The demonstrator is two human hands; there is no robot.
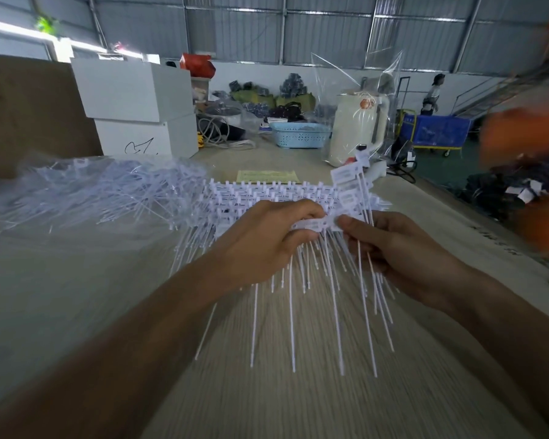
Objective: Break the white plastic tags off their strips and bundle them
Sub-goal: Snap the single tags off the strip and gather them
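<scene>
My left hand (pixel 263 239) grips a strip of white plastic tags (pixel 314 224) just above the table, its long thin tails hanging toward me. My right hand (pixel 390 248) pinches the strip's right end with the thumb and also holds a bundle of loose tags (pixel 351 182) whose flat heads stick up above the fingers. Behind the hands lies a stack of more tag strips (pixel 267 193). Which tag the fingers part is hidden by the hands.
A heap of thin white plastic strips (pixel 108 188) lies at the left on the wooden table (pixel 298 391). White boxes (pixel 137 106), a blue basket (pixel 300 134), a bagged white jug (pixel 357 125) and a yellow paper (pixel 267 176) stand farther back. Orange blur at right.
</scene>
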